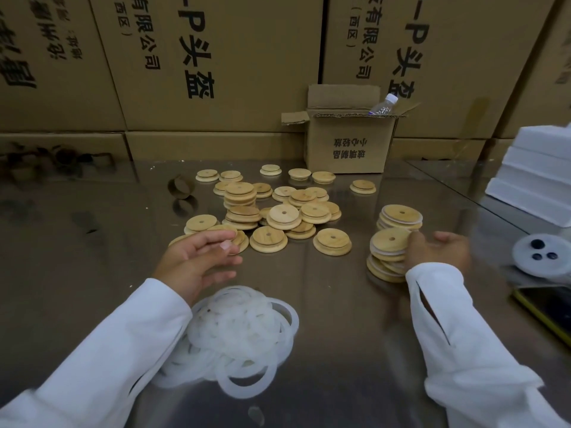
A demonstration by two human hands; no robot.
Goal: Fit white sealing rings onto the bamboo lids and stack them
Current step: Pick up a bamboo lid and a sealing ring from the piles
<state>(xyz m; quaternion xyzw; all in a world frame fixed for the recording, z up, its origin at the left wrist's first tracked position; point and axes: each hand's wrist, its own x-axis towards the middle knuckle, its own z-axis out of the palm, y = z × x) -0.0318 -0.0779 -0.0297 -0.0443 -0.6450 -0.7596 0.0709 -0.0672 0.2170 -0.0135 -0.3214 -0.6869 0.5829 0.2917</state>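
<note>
Head view: steel table (340, 304). Loose bamboo lids (268, 208) heaped just beyond left hand (197, 257), fingers relaxed, holding nothing. White sealing rings (241, 338) piled beside its wrist. Ringed lid stack (387, 242) touches right hand (441, 251) fingertips; grip blurred, cannot tell. Second stack (401, 216) just beyond.

- Centre of the frame: loose bamboo lids (272, 211) lie on a metal table (92, 242).
- Centre left: the left hand (197, 261), fingers relaxed, is at the edge of the lids.
- Centre right: the blurred right hand (438, 251) touches a stack of lids (387, 242).
- Bottom centre: a pile of white rings (241, 338).
</note>
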